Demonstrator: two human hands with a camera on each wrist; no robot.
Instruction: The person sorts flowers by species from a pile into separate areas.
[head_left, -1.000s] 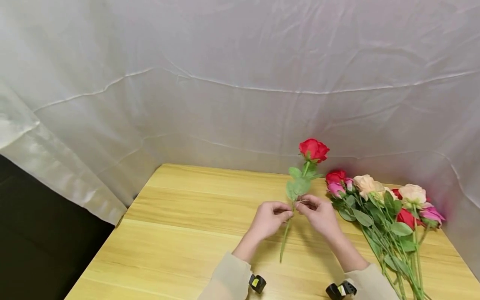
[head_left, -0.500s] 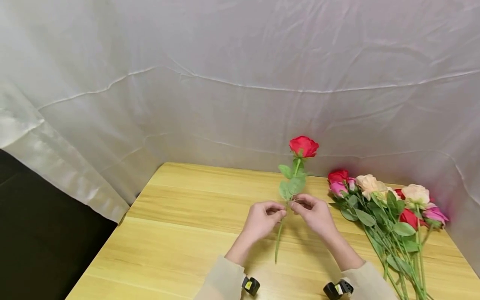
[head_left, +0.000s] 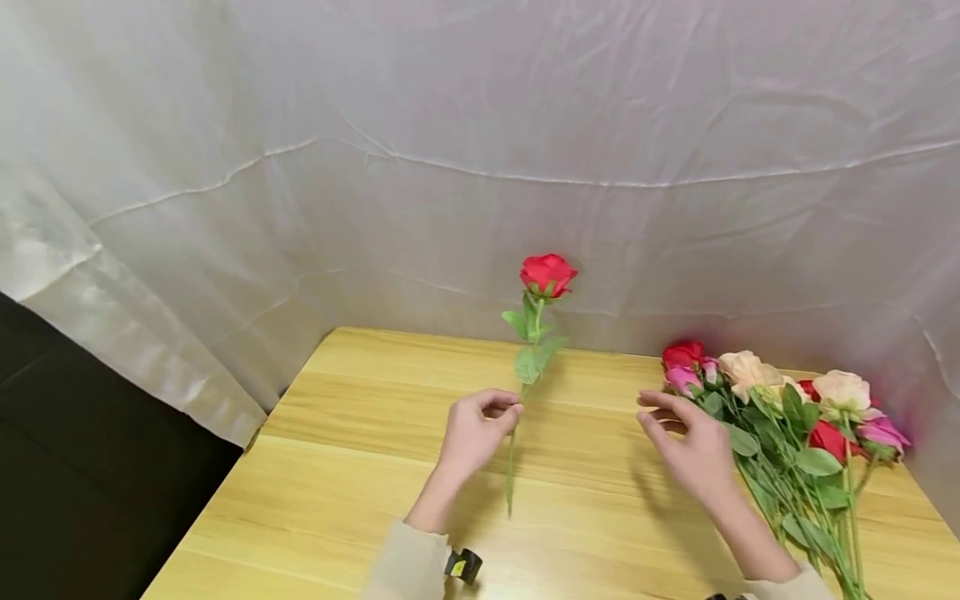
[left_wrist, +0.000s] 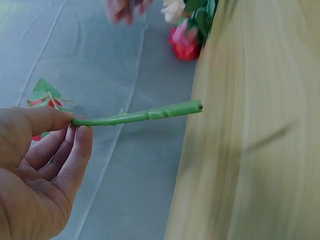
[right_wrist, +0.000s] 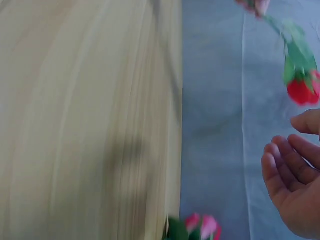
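A single red rose (head_left: 547, 276) with green leaves stands nearly upright above the table, its bloom at the top. My left hand (head_left: 477, 429) pinches its stem between thumb and fingers, below the leaves. In the left wrist view the lower stem (left_wrist: 160, 112) sticks out past the fingertips, its cut end bare. My right hand (head_left: 692, 442) hovers apart from the rose, near the pile of flowers, with relaxed fingers and nothing held. The right wrist view shows that same hand (right_wrist: 295, 175) with loosely bent, empty fingers.
A pile of flowers lies at the table's right side: cream roses (head_left: 843, 390), red ones (head_left: 828, 439) and pink ones (head_left: 883, 430), stems toward the front. The wooden table (head_left: 337, 467) ends at a grey curtain (head_left: 450, 208) behind. A dark area (head_left: 90, 467) lies left.
The left hand has moved left with the red rose. My right hand has let go of the stem and moved right toward the flower pile.
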